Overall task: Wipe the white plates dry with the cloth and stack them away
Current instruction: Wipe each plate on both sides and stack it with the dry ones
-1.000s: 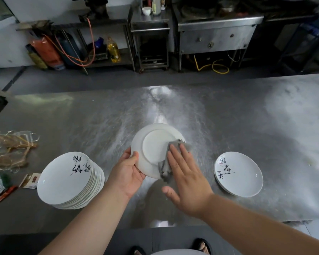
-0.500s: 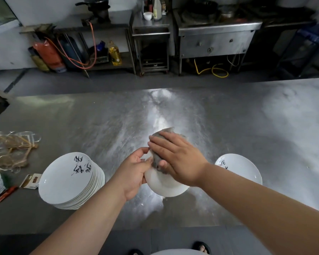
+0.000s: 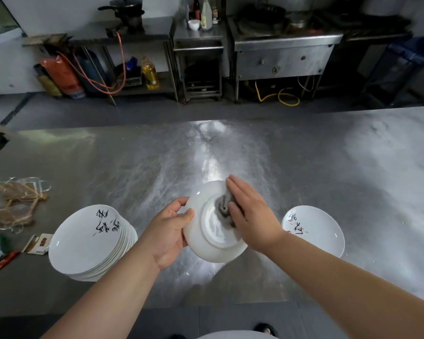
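Note:
My left hand [image 3: 168, 232] grips the left rim of a white plate [image 3: 207, 237] held above the steel table, its underside turned up toward me. My right hand [image 3: 251, 212] lies flat with straight fingers on a grey cloth [image 3: 222, 203], pressing it against the plate's underside. A tall stack of white plates [image 3: 88, 243] with black brush lettering sits on the table at the left. A single lettered white plate [image 3: 315, 231] lies on the table at the right, partly behind my right wrist.
The steel table [image 3: 230, 155] stretches wide ahead. Clear plastic packaging [image 3: 12, 199] and small packets [image 3: 38, 243] lie at the left edge. Beyond the table stand steel shelves, a stove and a yellow oil bottle [image 3: 150, 74].
My right hand has gone from curled over the cloth to flat on the plate's underside, sliding toward its far right part. The plate has tilted back to show its base ring.

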